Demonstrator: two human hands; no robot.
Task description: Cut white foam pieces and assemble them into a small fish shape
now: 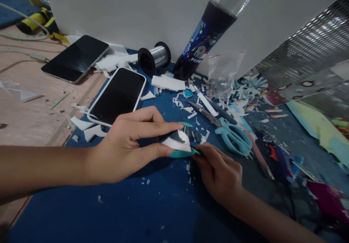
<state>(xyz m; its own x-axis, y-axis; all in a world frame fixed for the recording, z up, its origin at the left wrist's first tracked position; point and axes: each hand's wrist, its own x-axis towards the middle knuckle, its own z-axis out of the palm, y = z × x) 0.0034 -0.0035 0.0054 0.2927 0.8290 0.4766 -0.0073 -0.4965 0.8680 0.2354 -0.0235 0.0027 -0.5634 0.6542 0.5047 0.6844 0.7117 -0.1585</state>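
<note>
My left hand [128, 145] pinches a small white foam piece [178, 141] with a black patch, between thumb and fingers with long teal nails. Right beside its tip, my right hand [219, 172] is closed with the fingers curled; whatever it grips is hidden behind them. Small dark strips [194, 134] and white scraps lie just beyond the foam piece. Light-blue scissors [231, 134], slightly open, rest to the right of the piece. A white-framed phone [118, 96] lies behind my left hand.
A tilted-looking Pepsi bottle [200, 41], a wire spool [155, 58] and a plastic bag [225, 74] stand near the grey wall. A dark tablet [76, 58] lies at left on the wooden board. Foam offcuts [247, 90], a blue glue gun [283, 163] and a perforated metal basket [302, 43] are at right.
</note>
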